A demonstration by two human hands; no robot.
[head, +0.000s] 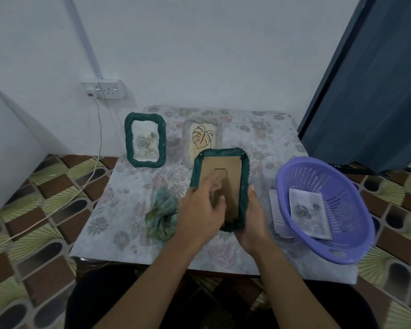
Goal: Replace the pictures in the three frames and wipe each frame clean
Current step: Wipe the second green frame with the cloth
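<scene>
A dark green woven frame (243,172) is held above the table with its brown cardboard back facing me. My right hand (252,219) grips its lower right edge from below. My left hand (202,207) lies over the backing, fingers on the cardboard stand flap, blurred. A second green woven frame (128,138) with a rose picture stands at the back left. A pale frame (188,136) with a leaf drawing stands behind the held one. A crumpled green cloth (161,210) lies on the table left of my hands.
A purple plastic basket (294,169) at the table's right holds a printed rose picture (309,212), with paper sheets under its left rim. The small table has a floral cover (119,210). A wall socket (105,90) and its cable hang at the left. A blue curtain hangs at right.
</scene>
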